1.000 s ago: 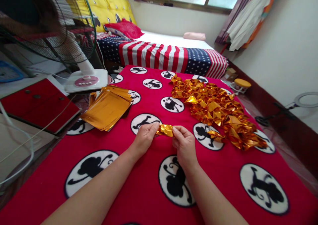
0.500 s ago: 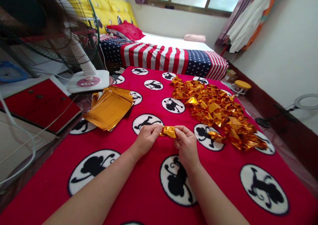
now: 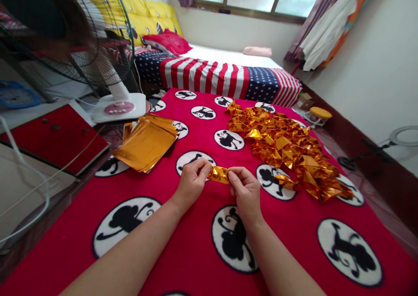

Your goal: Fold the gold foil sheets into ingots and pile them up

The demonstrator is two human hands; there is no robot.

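Between my hands is a small folded strip of shiny gold foil paper [image 3: 218,174], held above the red blanket. My left hand [image 3: 192,179] pinches its left end between thumb and fingers. The right end is gripped by my right hand [image 3: 243,186], with the other fingers curled under. A stack of flat gold foil sheets [image 3: 146,142] lies on the blanket to the left. To the right is a large heap of folded gold foil pieces [image 3: 284,141], and one loose folded piece [image 3: 285,181] lies nearest my right hand.
The red blanket [image 3: 183,252] with black-and-white round figures covers the surface. A fan [image 3: 119,106] stands at the left by a red-fronted cabinet [image 3: 55,137]. Behind is a bed [image 3: 222,76]; a yellow stool [image 3: 321,112] stands at right.
The foil strip has tilted slightly, its right end lower, and its surface looks flatter. My left fingers have shifted a little on it. The whole view has moved slightly.
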